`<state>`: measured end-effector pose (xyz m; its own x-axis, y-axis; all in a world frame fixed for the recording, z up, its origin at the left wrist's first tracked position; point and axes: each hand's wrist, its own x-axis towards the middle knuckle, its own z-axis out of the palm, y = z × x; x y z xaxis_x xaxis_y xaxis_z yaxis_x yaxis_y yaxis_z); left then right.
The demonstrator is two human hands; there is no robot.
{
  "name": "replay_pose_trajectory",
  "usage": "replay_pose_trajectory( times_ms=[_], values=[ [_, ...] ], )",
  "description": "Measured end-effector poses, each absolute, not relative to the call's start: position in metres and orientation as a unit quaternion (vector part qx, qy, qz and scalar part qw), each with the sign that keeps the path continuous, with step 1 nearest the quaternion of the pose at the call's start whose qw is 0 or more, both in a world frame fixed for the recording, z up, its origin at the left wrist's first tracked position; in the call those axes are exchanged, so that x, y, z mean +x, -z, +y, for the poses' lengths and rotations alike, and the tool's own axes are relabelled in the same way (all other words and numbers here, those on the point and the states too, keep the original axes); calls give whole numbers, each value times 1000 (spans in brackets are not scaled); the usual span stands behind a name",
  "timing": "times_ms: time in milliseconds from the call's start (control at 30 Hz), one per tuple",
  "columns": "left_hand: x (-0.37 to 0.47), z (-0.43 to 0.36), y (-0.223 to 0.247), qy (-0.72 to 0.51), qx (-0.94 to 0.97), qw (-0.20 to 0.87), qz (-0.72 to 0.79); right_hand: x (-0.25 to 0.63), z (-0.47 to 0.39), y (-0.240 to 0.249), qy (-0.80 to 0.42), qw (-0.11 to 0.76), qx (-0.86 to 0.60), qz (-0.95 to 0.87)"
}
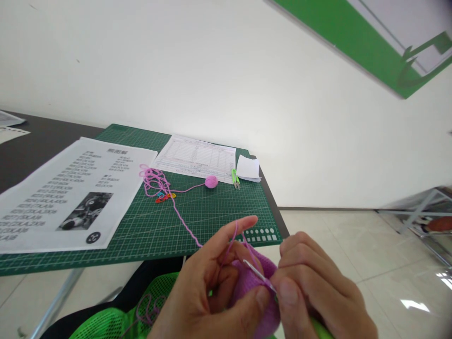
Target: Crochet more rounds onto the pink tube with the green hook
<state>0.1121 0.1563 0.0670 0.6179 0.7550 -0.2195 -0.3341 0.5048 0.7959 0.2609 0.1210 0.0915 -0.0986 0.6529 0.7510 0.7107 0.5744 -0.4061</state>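
My left hand point(212, 292) grips a pink crochet piece point(249, 287) between thumb and fingers. Its raised index finger carries a strand of pink yarn point(189, 230), which runs back over the mat. In my right hand point(314, 287) is a crochet hook point(259, 274) with a silver shaft and a green handle, mostly hidden by the fingers. The hook's tip points up and left, close to the yarn at the piece's upper edge. Part of the crochet piece is covered by both hands.
A green cutting mat point(215, 212) covers the table. On it lie a printed sheet point(67, 188), a form point(197, 155), a small yarn ball point(211, 181), stitch markers point(163, 197), green snips point(235, 179) and white paper slips point(248, 168). Green mesh point(102, 325) sits below the table edge.
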Motion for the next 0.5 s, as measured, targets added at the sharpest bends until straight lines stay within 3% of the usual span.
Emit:
replay_pose_trajectory(
  times_ms=[300, 500],
  values=[
    [130, 144, -66, -448, 373, 712, 392, 258, 133, -67, 202, 470, -448, -733],
    [120, 156, -53, -367, 330, 816, 300, 271, 135, -51, 224, 482, -411, -741]
  ],
)
